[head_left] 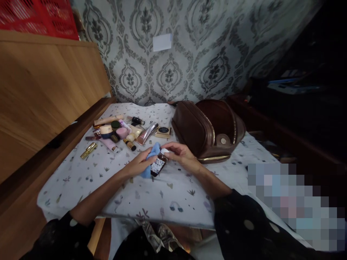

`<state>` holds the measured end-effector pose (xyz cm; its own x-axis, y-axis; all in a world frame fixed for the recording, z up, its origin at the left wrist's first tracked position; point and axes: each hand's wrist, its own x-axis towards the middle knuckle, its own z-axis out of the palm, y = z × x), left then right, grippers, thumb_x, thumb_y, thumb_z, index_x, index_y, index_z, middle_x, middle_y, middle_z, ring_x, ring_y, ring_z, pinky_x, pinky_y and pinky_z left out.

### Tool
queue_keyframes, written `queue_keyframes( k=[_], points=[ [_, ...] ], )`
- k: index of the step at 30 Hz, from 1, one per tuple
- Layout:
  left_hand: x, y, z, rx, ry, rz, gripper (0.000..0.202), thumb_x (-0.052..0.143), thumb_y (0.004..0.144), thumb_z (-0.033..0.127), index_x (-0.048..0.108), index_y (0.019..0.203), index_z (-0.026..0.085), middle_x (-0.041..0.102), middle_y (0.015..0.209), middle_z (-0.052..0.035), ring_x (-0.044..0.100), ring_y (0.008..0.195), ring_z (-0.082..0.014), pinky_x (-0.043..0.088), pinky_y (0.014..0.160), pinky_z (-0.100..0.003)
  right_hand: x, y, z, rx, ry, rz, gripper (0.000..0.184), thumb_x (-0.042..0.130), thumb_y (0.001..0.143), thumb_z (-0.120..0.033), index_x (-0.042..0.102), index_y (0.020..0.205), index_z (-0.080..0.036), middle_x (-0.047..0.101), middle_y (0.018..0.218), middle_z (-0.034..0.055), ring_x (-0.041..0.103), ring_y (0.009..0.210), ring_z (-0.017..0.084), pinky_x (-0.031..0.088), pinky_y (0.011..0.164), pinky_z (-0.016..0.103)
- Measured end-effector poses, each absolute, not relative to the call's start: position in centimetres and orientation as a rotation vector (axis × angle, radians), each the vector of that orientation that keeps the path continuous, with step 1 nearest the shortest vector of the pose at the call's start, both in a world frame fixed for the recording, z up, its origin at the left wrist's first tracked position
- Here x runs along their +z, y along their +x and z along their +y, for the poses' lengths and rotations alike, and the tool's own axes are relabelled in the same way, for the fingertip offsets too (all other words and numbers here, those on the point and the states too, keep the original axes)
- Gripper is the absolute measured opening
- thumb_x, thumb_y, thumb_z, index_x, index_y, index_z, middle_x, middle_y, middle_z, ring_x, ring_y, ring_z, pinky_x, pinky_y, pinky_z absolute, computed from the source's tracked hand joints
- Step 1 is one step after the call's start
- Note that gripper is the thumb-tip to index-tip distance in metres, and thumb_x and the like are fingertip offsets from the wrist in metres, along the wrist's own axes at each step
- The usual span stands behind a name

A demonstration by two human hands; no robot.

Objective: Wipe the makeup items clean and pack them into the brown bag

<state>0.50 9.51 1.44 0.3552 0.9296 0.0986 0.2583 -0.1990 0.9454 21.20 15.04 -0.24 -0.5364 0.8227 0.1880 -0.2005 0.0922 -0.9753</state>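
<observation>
Bottle [158,166], dark, boxy, white-labelled, sits over white printed tabletop [121,195]. Left hand [140,163]: grip clamped on soft blue cloth [146,171] against bottle; right hand [184,157] pinches small white cap [164,151]. Best: steady hold, even cloth pressure.

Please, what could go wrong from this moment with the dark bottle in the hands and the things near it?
The dark bottle could slip, as the left hand grips it with a soft blue cloth. If its upper end, by the right hand's fingers, is loose, contents might spill on the printed cover; I cannot see how tight it is. The left hand could also knock the small black-and-gold bottle lying close by.
</observation>
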Motion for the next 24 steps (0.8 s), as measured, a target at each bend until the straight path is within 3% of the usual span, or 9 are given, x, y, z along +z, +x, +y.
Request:
queue_keyframes(
  k=[4,6,12,19,22,24],
  points=[
    [1.2,-0.3,7.9,0.777,1.480,1.000,0.073,0.070,0.083,0.040,0.040,0.146,0.019,0.059,0.137,-0.0115,0.059,0.120,-0.0286,0.050,0.100,-0.039,-0.3,21.2,15.1,1.598,-0.611,-1.571,0.031,0.081,0.073,-0.034,0.072,0.097,-0.018,0.072,0.097,0.0034,0.066,0.088,0.015,0.050,0.084,0.029],
    [1.2,-0.5,7.4,0.783,1.484,0.996,0.078,0.075,0.078,0.036,0.041,0.146,0.017,0.056,0.140,-0.0122,0.056,0.124,-0.0297,0.048,0.103,-0.040,-0.3,21.3,15.1,1.611,-0.604,-1.576,0.031,0.081,0.073,-0.033,0.072,0.099,-0.019,0.072,0.099,0.0032,0.066,0.091,0.015,0.050,0.087,0.029],
    [1.8,-0.3,7.7,0.881,1.776,1.208,0.056,0.067,0.082,0.040,0.055,0.131,0.015,0.065,0.125,-0.0097,0.061,0.113,-0.0269,0.047,0.103,-0.040,0.5,21.2,15.2,1.561,-0.618,-1.520,0.035,0.082,0.070,-0.036,0.070,0.098,-0.018,0.070,0.095,0.0019,0.065,0.087,0.014,0.051,0.084,0.029],
    [2.7,1.3,10.0,1.083,2.125,1.690,0.056,0.061,0.075,0.061,0.056,0.112,0.019,0.068,0.104,-0.0092,0.065,0.092,-0.0290,0.053,0.082,-0.040,1.3,20.2,16.1,1.078,-0.823,-1.519,0.032,0.075,0.076,-0.038,0.068,0.099,-0.017,0.069,0.097,0.0024,0.062,0.080,0.013,0.051,0.074,0.025],
    [1.9,1.9,10.7,0.979,2.105,1.707,0.055,0.062,0.071,0.067,0.055,0.098,0.021,0.067,0.085,-0.0050,0.066,0.076,-0.0274,0.054,0.069,-0.038,0.1,20.7,16.3,1.050,-0.872,-1.528,0.025,0.074,0.079,-0.033,0.071,0.098,-0.017,0.070,0.100,0.0032,0.063,0.083,0.014,0.050,0.078,0.026],
    [1.4,2.1,11.1,0.902,2.059,1.620,0.054,0.063,0.072,0.065,0.054,0.101,0.022,0.067,0.082,-0.0030,0.066,0.073,-0.0248,0.054,0.066,-0.035,-0.7,21.1,16.2,1.127,-0.824,-1.515,0.026,0.074,0.080,-0.033,0.071,0.100,-0.016,0.071,0.100,0.0035,0.064,0.085,0.014,0.050,0.079,0.026]
  ],
)
